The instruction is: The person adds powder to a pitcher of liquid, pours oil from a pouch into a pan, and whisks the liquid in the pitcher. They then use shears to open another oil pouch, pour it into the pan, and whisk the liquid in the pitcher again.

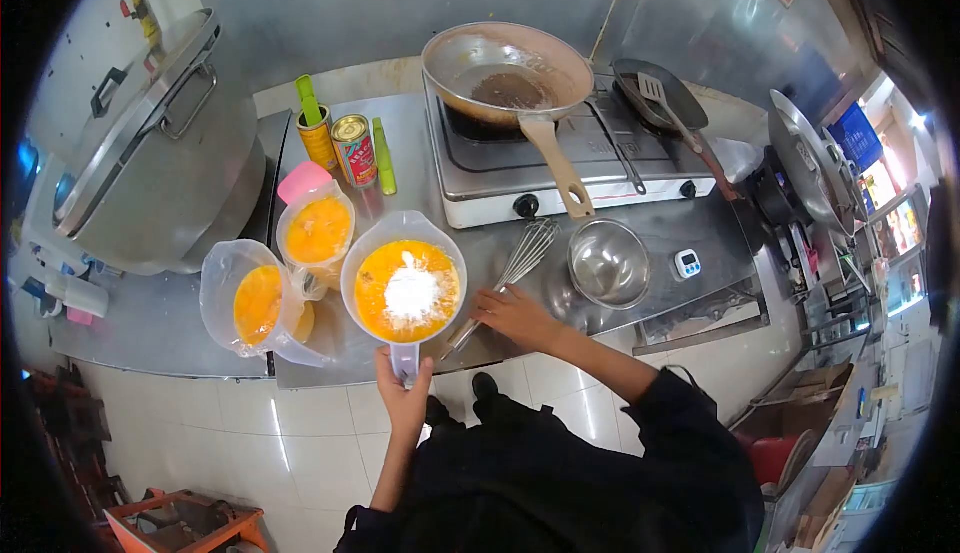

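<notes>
My left hand is closed round the handle of a clear plastic jug at the counter's front edge. Inside the jug, a heap of white powder sits on yellow-orange beaten egg. To its right a wire whisk lies slanted, its wires pointing away from me. The fingers of my right hand are closed on the whisk's handle. Left of the jug stand two more plastic jugs, a rear jug and a front jug, both with the same yellow-orange liquid.
A steel bowl and a small white timer are on the right. Behind, a gas stove carries a frying pan and a dark pan with a slotted turner. Cans stand rear left, beside a large pot.
</notes>
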Tool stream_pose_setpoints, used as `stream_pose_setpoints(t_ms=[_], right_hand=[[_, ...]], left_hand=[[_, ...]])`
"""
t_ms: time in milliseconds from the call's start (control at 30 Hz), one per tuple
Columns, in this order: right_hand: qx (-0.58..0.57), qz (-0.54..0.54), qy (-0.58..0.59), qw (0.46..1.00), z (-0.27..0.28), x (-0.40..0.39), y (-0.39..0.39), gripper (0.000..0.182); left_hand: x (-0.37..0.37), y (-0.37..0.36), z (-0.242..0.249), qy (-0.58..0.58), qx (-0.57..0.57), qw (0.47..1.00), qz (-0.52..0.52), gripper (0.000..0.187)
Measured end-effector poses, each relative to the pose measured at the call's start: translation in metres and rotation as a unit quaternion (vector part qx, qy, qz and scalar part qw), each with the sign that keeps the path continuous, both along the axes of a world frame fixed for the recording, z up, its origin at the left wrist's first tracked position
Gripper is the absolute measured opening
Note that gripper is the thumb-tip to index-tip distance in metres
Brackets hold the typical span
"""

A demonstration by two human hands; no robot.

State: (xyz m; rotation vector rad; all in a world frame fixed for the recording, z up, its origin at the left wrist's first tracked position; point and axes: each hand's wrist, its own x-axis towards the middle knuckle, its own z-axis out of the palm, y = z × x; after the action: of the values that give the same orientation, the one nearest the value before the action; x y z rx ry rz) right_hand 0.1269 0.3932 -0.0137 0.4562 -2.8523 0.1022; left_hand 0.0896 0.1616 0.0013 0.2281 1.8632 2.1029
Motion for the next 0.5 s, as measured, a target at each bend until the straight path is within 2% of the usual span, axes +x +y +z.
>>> stream_pose_setpoints(t_ms=[100, 167, 200, 300, 367, 433, 500], right_hand=[[0.004, 0.019, -0.044, 0.999, -0.014, -0.005, 0.001, 0.019], [0.062, 0.096, -0.142, 0.983, -0.009, -0.008, 0.006, 0.016], [0.062, 0.097, -0.139, 0.984, -0.007, -0.004, 0.005, 0.016], [0.038, 0.139, -0.082, 0.986, 0.008, 0.012, -0.002, 0.013], [-0.024, 0.146, -0.075, 0.986, 0.044, 0.029, -0.006, 0.022], [-0.146, 0.106, -0.09, 0.979, 0.086, 0.048, 0.002, 0.033], [-0.325, 0.001, -0.175, 0.929, 0.135, 0.067, 0.015, 0.042]], left_hand=[[-0.001, 0.002, -0.012, 0.093, -0.09, 0.986, 0.101, 0.059], [-0.001, 0.007, 0.004, 0.112, -0.088, 0.98, 0.137, 0.061], [-0.001, 0.007, 0.01, 0.13, -0.086, 0.973, 0.17, 0.063], [-0.011, -0.006, -0.003, 0.145, -0.123, 0.968, 0.162, 0.067], [-0.013, -0.008, -0.002, 0.141, -0.118, 0.972, 0.149, 0.069], [-0.013, -0.009, -0.002, 0.133, -0.113, 0.975, 0.138, 0.071], [-0.014, -0.01, -0.005, 0.137, -0.102, 0.977, 0.129, 0.071]])
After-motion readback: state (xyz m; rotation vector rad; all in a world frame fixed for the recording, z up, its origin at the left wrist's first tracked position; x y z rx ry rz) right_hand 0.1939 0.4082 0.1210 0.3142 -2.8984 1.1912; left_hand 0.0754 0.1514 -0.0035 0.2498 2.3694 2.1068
